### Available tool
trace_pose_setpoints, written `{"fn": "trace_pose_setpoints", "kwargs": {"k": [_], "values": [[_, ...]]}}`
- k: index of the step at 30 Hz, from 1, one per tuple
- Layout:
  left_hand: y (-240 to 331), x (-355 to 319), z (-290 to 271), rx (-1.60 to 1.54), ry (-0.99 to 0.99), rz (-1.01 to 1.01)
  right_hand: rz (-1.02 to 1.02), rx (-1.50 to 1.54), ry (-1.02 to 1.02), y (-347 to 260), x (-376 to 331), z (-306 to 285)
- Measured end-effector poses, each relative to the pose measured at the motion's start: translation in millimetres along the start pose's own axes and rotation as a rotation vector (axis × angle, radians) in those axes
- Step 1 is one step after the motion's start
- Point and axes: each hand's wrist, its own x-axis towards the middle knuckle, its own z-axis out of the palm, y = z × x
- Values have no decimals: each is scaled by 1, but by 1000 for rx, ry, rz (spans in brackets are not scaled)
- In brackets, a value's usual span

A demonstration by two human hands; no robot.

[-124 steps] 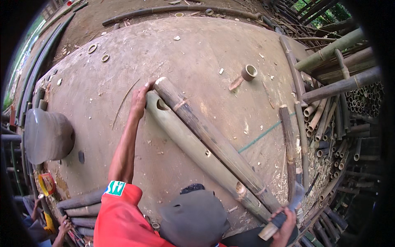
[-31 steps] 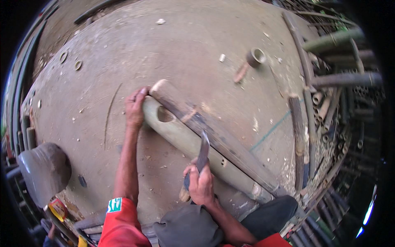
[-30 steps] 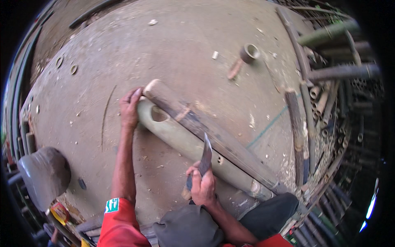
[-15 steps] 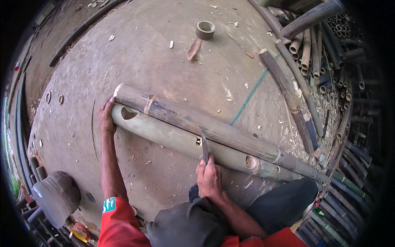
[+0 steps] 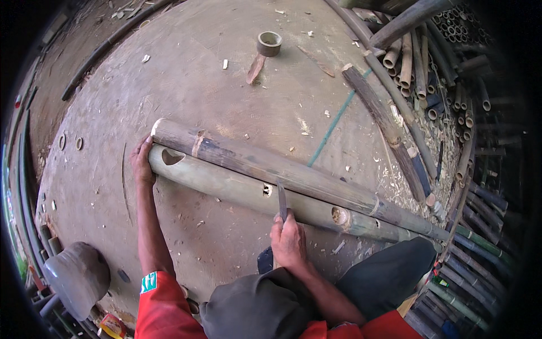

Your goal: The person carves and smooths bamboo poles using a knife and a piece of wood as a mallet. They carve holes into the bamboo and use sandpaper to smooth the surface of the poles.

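Observation:
Two long bamboo poles lie side by side on a concrete floor (image 5: 186,90). The nearer pole is pale green (image 5: 226,186) with holes cut in it; the farther one is darker brown (image 5: 271,166). My left hand (image 5: 141,164) presses against the left ends of both poles. My right hand (image 5: 289,243) grips a knife (image 5: 282,200) by its handle, blade pointing up, its edge against the green pole just right of a small square hole (image 5: 267,190).
A short bamboo ring (image 5: 269,43) and a wood sliver (image 5: 254,69) lie farther off. Stacks of bamboo poles (image 5: 429,85) crowd the right side. A dark rounded object (image 5: 79,277) sits at lower left. Chips litter the floor.
The view has swung, so the poles now lie more level across the picture. My right hand has brought the knife from raised to resting on the green pole. My left hand stays at the pole ends.

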Motion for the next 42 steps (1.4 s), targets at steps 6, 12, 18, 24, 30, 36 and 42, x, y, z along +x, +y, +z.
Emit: {"fn": "trace_pose_setpoints", "kwargs": {"k": [6,12,18,24,30,36,42], "values": [[1,1,4,34,-33,-19,52,7,-64,15,-4,-2],[-10,12,-14,61,-24,-51,-130,367,253,49,-36,-41],[-2,17,-12,57,-66,-116,78,102,368,107,-41,-79],[3,16,-11,62,-56,-138,97,17,329,104,-33,-90],[-4,24,-21,66,-40,-172,127,8,279,96,-27,-99],[-8,21,-15,33,-26,-199,173,-124,191,101,-29,-100],[0,25,-15,80,-13,-179,87,-43,320,112,-33,-106]]}}
